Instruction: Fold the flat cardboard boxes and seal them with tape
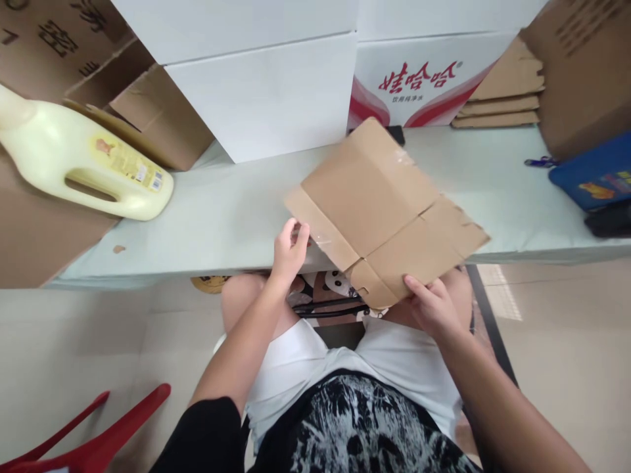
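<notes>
A flattened brown cardboard box (374, 197), with creased flaps and slots, is tilted above the front edge of the table. My right hand (434, 303) grips its near edge, thumb on top and the other fingers partly hidden. Beside the left flap, my left hand (288, 253) has its fingers curled toward the thumb. Whatever those fingers hold, if anything, is too small to make out, and I cannot tell if they touch the cardboard. A bit of clear tape shows on the left flap, and a small red mark peeks out near my left thumb.
White cartons (266, 98) line the table's back. A pale yellow bottle (93, 157) and open brown boxes (162, 118) are at left. Folded cardboard (503, 105), a pen (541, 161) and a blue packet (596, 174) lie right. A red chair or stool (113, 437) stands lower left.
</notes>
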A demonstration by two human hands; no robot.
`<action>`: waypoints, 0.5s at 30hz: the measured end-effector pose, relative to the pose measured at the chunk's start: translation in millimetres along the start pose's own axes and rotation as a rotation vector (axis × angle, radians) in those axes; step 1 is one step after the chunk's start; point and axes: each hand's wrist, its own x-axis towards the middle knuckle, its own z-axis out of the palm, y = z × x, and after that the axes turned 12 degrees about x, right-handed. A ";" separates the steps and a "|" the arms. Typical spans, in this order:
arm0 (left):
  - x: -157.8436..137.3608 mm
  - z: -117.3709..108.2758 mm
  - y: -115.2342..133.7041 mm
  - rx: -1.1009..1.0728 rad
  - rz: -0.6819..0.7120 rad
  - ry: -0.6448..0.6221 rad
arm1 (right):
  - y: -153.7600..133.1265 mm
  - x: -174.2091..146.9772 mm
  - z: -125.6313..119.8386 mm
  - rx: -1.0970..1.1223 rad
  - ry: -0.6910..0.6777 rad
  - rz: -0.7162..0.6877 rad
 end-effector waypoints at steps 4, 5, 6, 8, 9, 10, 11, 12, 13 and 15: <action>0.5 0.8 -16.5 0.313 0.199 -0.047 | -36.7 5.1 -32.8 -0.007 0.195 -0.346; -0.3 1.6 -19.7 0.402 0.258 -0.054 | -49.0 7.1 -40.5 -0.016 0.232 -0.414; -1.4 2.8 -21.9 0.482 0.308 -0.064 | -61.8 9.6 -47.2 -0.036 0.262 -0.481; -4.0 6.2 -23.6 0.614 0.387 -0.076 | -87.2 17.5 -56.4 -0.096 0.336 -0.619; -5.3 8.2 -23.2 0.671 0.414 -0.073 | -99.3 23.1 -58.6 -0.129 0.380 -0.678; -6.6 10.3 -22.4 0.719 0.432 -0.064 | -110.7 30.1 -59.1 -0.156 0.428 -0.727; -7.8 12.5 -21.3 0.759 0.447 -0.052 | -121.8 38.5 -57.9 -0.174 0.473 -0.765; -8.9 14.7 -20.3 0.794 0.457 -0.035 | -132.6 48.3 -55.2 -0.183 0.506 -0.792; -9.8 16.8 -19.5 0.827 0.467 -0.015 | -143.6 59.6 -51.2 -0.182 0.526 -0.811; -10.9 20.6 -19.1 0.892 0.490 0.023 | -168.2 86.9 -40.1 -0.163 0.538 -0.836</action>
